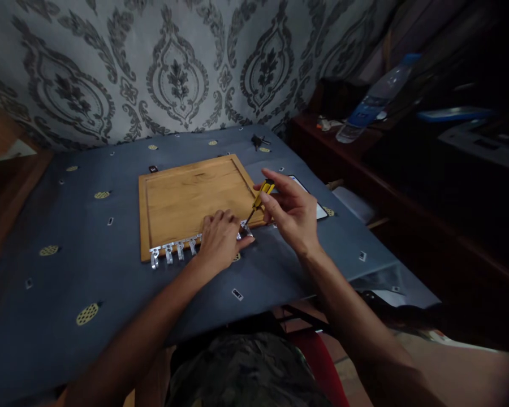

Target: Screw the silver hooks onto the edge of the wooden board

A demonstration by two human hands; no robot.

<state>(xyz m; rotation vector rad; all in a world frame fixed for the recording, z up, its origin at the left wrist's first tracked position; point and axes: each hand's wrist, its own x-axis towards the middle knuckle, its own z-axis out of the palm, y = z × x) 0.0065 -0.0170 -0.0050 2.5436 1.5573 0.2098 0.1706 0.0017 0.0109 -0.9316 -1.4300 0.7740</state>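
A yellow-and-black screwdriver [263,194] is pinched between the thumb and fingers of my right hand [294,210]. Its shaft slants down to the right end of a silver hook rail [168,250], which runs along the near edge of a wooden board [186,198]. My left hand [220,237] grips the rail near its right end, fingers over the board and thumb toward the near side. Several metal hooks hang from the rail left of that hand; part of the rail is hidden beneath it. Any screw at the screwdriver's tip is too small to make out.
A phone [321,211] lies right of the board, partly behind my right hand. Keys [258,141] rest toward the back of the cloth-covered table [80,226]. A water bottle [373,104] stands on a dark wooden surface at right. Patterned wall covering rises behind.
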